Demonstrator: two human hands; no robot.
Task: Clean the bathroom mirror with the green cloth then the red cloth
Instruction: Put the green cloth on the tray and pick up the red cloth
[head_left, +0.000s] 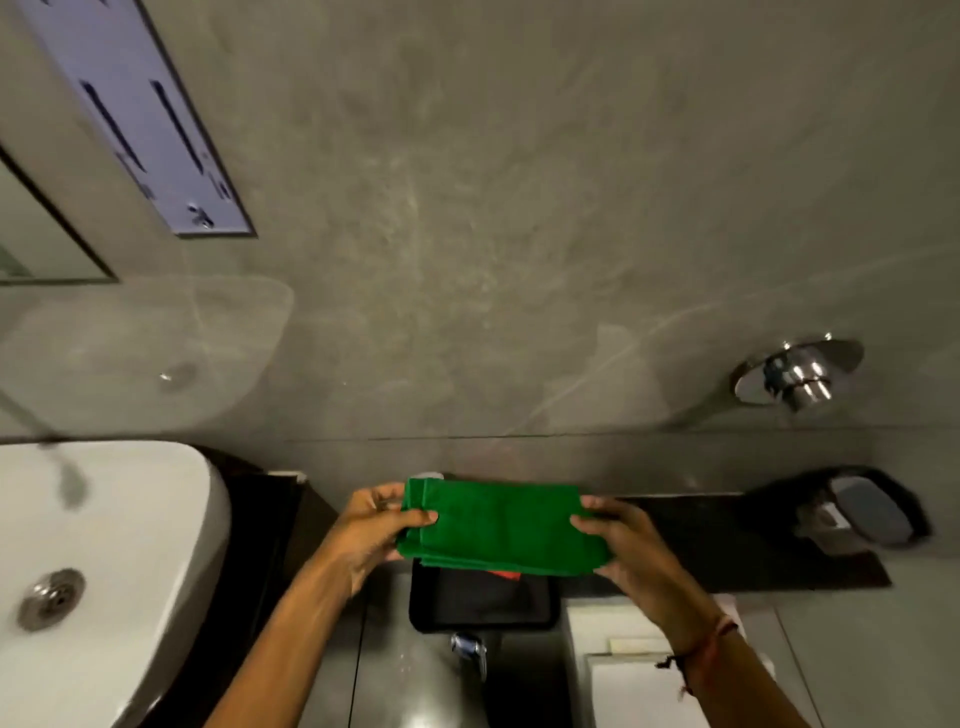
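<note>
A folded green cloth (498, 525) is held flat between both hands, above a black tray (483, 605). My left hand (371, 535) pinches its left edge and my right hand (621, 545) grips its right edge. A small patch of the red cloth (504, 576) shows in the tray just under the green cloth; the rest of it is hidden. The mirror (36, 234), dark-framed, is at the far left edge of the view, well away from the cloth.
A white basin (114, 545) with a metal drain stands at the left on a dark counter (727, 540). A chrome wall fitting (795, 376) and a dark soap holder (857, 512) are at the right. A framed panel (140, 114) hangs upper left.
</note>
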